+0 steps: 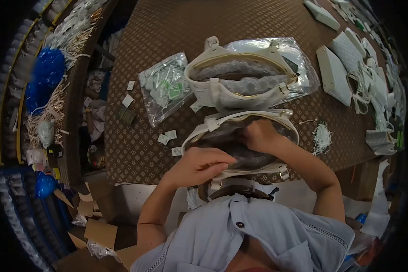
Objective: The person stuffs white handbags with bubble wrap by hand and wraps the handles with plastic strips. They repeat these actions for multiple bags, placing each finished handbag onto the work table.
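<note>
A white handbag (283, 119) with a brown lining lies open at the table's near edge, clear plastic wrap inside it. Over its near left rim rests my left hand (207, 165), thumb and fingers drawn together; whatever they may hold is hidden. My right hand (261, 135) reaches into the opening with curled fingers, and what it grips cannot be made out. Just beyond stands a second white handbag (204, 90), open and filled with bubble wrap.
Clear bags of small packets (165, 88) lie left of the handbags, with loose white packets (128, 100) nearby. White strings (322, 138) are at the right. More white bags (334, 75) lie farther right. Cardboard boxes (100, 233) sit at lower left.
</note>
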Demonstrator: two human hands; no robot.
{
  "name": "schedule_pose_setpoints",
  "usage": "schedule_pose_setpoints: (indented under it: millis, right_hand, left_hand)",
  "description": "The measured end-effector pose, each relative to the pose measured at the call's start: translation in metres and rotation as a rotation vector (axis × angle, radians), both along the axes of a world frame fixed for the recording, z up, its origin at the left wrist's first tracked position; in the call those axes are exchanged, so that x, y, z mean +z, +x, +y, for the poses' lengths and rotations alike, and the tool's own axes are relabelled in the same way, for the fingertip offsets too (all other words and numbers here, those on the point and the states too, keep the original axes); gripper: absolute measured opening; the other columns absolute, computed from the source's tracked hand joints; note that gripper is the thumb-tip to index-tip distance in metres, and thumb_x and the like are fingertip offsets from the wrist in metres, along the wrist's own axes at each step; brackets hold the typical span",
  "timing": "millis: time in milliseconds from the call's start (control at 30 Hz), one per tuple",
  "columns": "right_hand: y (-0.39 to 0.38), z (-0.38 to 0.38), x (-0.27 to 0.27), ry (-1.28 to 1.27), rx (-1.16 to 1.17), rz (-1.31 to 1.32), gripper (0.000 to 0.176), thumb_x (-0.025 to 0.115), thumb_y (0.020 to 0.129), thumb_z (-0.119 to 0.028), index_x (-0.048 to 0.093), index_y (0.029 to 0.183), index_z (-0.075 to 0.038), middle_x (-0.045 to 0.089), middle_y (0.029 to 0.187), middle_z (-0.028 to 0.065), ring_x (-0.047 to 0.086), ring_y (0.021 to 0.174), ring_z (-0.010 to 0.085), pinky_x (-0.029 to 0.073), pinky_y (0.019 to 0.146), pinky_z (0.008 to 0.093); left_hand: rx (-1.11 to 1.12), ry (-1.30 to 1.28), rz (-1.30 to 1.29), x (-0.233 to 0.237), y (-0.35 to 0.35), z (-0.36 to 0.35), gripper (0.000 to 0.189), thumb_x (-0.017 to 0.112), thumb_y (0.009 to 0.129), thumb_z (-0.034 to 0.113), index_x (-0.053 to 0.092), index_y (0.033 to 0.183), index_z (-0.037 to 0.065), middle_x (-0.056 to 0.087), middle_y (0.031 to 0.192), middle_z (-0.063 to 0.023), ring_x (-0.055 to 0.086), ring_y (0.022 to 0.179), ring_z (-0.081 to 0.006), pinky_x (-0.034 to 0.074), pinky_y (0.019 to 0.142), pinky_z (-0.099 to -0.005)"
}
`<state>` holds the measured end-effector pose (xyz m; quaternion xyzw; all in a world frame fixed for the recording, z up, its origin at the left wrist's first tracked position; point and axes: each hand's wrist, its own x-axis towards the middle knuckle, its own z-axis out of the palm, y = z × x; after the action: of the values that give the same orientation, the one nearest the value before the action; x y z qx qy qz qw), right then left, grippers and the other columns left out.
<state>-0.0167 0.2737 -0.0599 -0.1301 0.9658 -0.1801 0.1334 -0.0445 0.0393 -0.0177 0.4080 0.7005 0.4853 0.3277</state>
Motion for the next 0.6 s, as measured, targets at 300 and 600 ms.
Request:
schedule_pose_setpoints:
  millis: [300,600]
  right_hand:
    - [-0.003,-0.006,0.001,0.118,-0.005,0.001,0.018,0.058,0.079,-0.028,0.065,0.082,-0.011,0.061,0.065,0.0142,0.061,0.063,0.0334,0.049,0.06,0.0429]
    - [0.007,-0.012,0.005,0.112,0.018,-0.073,0.017,0.057,0.079,-0.023,0.063,0.084,-0.008,0.062,0.067,0.0125,0.062,0.066,0.0321,0.047,0.061,0.0431]
  left_hand:
    - [0.929,-0.667,0.575,-0.183,-0.029,-0.11,0.045,0.058,0.077,0.012,0.049,0.121,0.002,0.048,0.126,-0.0169,0.046,0.116,-0.0349,0.043,0.091,-0.0409]
    - [0.772,-0.797,0.698,-0.177,-0.043,-0.118,0.024,0.056,0.079,0.007,0.059,0.101,-0.001,0.06,0.104,-0.0159,0.06,0.089,-0.0284,0.05,0.074,-0.0382]
